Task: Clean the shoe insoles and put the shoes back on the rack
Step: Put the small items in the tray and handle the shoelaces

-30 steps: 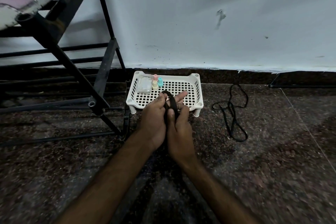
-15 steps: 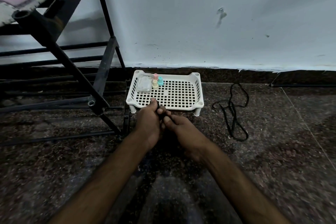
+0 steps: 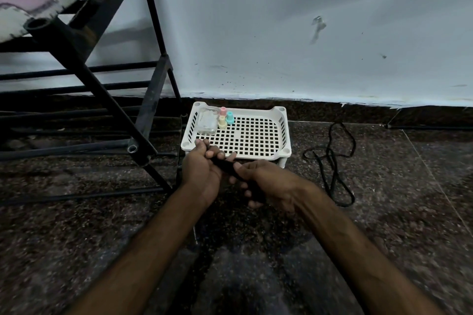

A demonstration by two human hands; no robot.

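Observation:
Both hands hold one dark, thin object [image 3: 229,170] just in front of a white perforated plastic tray [image 3: 256,135]. It looks like a black insole or strap, seen edge-on; I cannot tell which. My left hand [image 3: 202,169] grips its far end by the tray's front rim. My right hand [image 3: 266,184] is closed around its near end, lower and to the right. No shoe is visible. The object's near end is hidden inside my right fist.
In the tray's back left corner sit a clear plastic box [image 3: 206,120] and three small pastel bottles [image 3: 225,117]. A black lace [image 3: 332,158] lies tangled on the dark stone floor at right. A black metal frame [image 3: 143,120] stands at left, against the white wall.
The dark object stood upright as a loop over the tray; both hands have since lowered it and pulled apart, the right hand moving right and toward me.

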